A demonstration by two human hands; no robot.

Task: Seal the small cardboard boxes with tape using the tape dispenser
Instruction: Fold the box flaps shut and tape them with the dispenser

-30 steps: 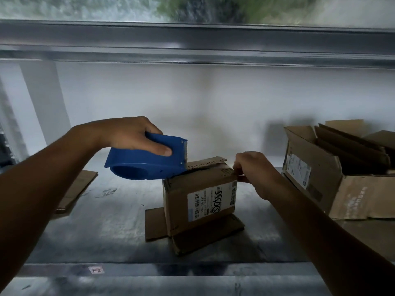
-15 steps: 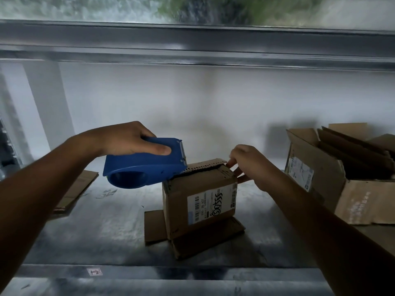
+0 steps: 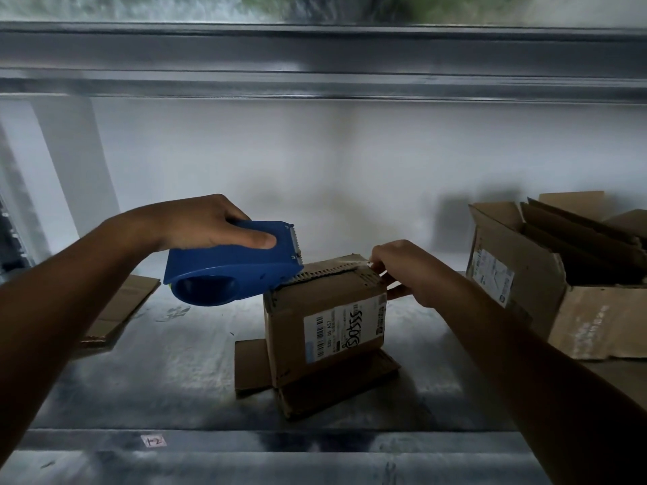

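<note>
L hand (image 3: pixel 204 222) grips dispenser (image 3: pixel 231 271), R hand (image 3: pixel 411 271): box (image 3: pixel 297 309)

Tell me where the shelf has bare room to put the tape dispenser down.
Bare shelf lies between the flat cardboard and the small box, under the tape dispenser. The right is crowded: the right hand and the large open box.

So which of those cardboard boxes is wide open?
The larger box at the far right: its flaps stand up, showing cardboard inside. The small box in the middle has its top folded down.
</note>
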